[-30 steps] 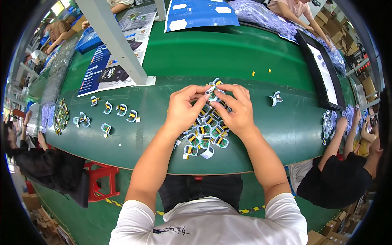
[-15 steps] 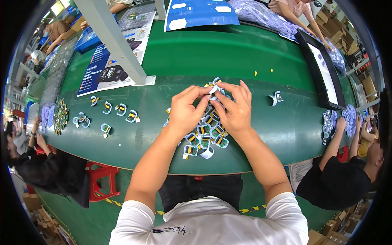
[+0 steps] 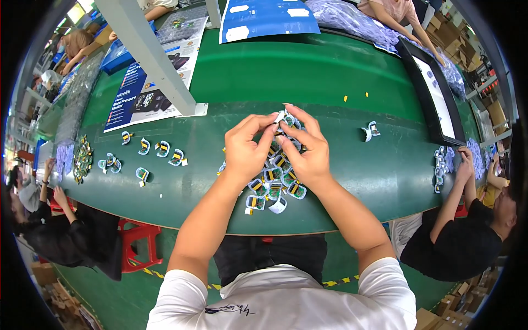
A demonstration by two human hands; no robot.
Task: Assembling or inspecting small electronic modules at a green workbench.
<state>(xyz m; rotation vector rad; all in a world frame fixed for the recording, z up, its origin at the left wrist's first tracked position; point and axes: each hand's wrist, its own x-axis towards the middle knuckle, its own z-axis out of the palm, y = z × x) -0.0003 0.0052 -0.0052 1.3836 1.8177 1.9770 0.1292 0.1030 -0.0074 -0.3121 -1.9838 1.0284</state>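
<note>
Above a pile of small rounded electronic modules (image 3: 274,190) with white rims, green circuit boards and yellow strips, my two hands meet at their fingertips. Between them is one small white-rimmed module (image 3: 287,119). The thumb and forefinger of my left hand (image 3: 246,146) pinch its left side, at a whitish part. My right hand (image 3: 309,148) grips it from the right, thumb below and fingers curled over. My fingers cover much of the module, and both hands hide the upper part of the pile.
Several loose modules (image 3: 163,148) lie to the left, and a pair of module pieces (image 3: 371,131) to the right. Farther off stand a grey metal post (image 3: 159,60), a printed sheet (image 3: 124,102) and a black-framed tray (image 3: 434,93). Co-workers sit on both sides of the green table (image 3: 374,181).
Both hands have shifted slightly left, and the right fingers have closed in around the module, turning it. At the right, a co-worker's hands have come together.
</note>
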